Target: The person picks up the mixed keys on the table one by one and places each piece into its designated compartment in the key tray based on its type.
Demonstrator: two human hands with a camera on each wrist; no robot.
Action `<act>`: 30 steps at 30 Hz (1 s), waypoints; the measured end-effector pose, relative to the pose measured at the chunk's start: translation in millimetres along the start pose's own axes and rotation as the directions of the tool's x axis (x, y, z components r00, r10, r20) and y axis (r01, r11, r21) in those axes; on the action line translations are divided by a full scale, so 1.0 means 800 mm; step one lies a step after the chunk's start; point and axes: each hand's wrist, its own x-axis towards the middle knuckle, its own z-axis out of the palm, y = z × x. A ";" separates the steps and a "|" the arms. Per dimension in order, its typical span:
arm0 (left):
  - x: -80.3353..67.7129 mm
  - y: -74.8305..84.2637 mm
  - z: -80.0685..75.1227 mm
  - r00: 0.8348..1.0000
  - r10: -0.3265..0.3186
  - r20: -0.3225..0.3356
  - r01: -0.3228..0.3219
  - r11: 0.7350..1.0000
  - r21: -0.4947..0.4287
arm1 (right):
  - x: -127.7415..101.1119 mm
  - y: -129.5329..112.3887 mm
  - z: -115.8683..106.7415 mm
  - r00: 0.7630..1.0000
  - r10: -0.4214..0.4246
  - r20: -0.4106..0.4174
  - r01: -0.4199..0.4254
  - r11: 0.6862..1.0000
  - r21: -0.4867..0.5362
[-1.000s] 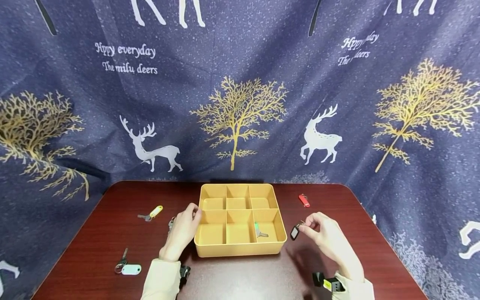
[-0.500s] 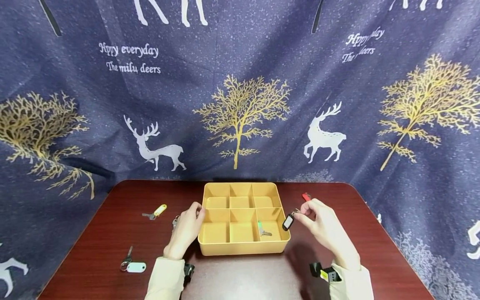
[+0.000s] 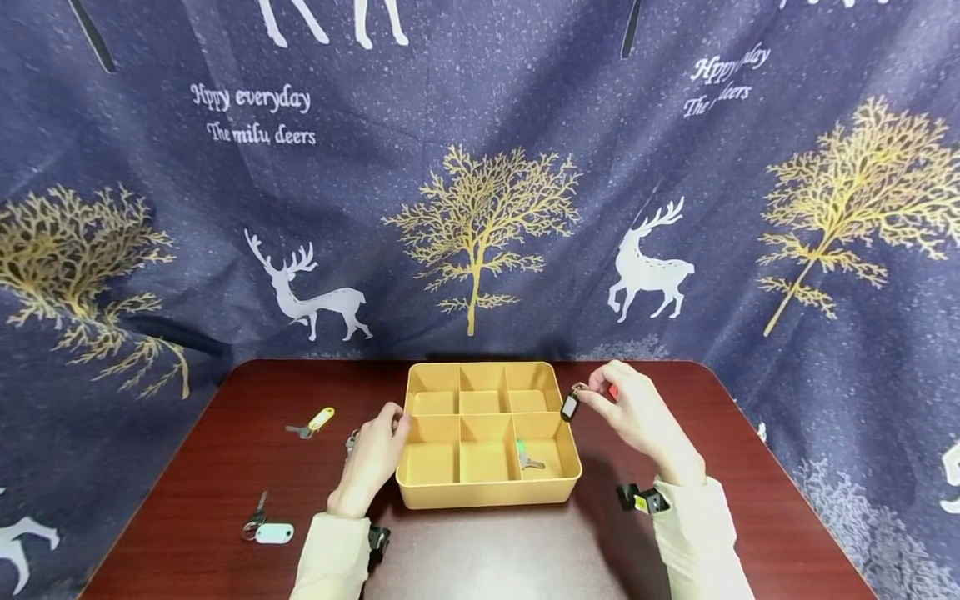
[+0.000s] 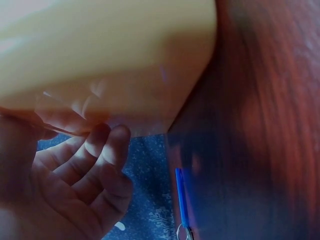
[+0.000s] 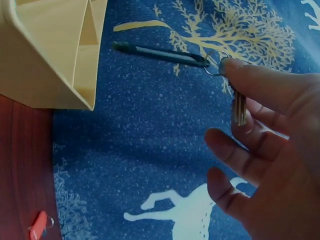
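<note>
Bracing the yellow plastic six-compartment tray point(image 3: 487, 492) at its left wall, our left hand point(image 3: 372, 460) rests fingertips curled against the rim on the dark red wooden table point(image 3: 187, 492). Just beyond the tray's right edge, our right hand point(image 3: 637, 417) pinches a metal key with a black rectangular tag point(image 3: 570, 406), which dangles over the far right corner. A green-tagged key point(image 3: 525, 456) lies in the near right compartment. Farther left lies a yellow-tagged key point(image 3: 313, 422).
</note>
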 end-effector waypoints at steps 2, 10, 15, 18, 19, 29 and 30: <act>0.000 0.000 -0.001 1.000 0.005 -0.003 -0.005 1.000 0.003 | 0.008 0.002 0.002 1.000 -0.016 0.001 0.016 1.000 0.000; 0.000 -0.004 0.001 1.000 0.020 0.000 -0.020 1.000 0.004 | 0.028 0.020 0.025 0.997 -0.083 0.007 0.082 0.994 0.066; 0.000 -0.004 0.001 1.000 0.017 0.003 -0.017 1.000 0.004 | 0.037 0.036 0.043 0.995 -0.097 0.003 0.096 0.990 0.104; 0.000 -0.004 0.001 1.000 0.019 -0.002 -0.019 1.000 0.000 | 0.042 0.045 0.051 0.996 -0.086 0.016 0.083 0.990 0.110; 0.000 -0.004 0.002 1.000 0.020 -0.005 -0.020 1.000 0.000 | 0.043 0.048 0.054 0.996 -0.081 0.021 0.078 0.991 0.110; -0.001 -0.002 0.000 1.000 0.005 -0.003 -0.005 1.000 0.003 | 0.059 0.064 0.077 0.991 -0.092 0.101 0.083 0.992 0.090; -0.001 -0.001 0.000 1.000 0.003 0.001 -0.003 1.000 0.001 | 0.060 0.064 0.080 0.989 -0.100 0.109 0.091 0.992 0.084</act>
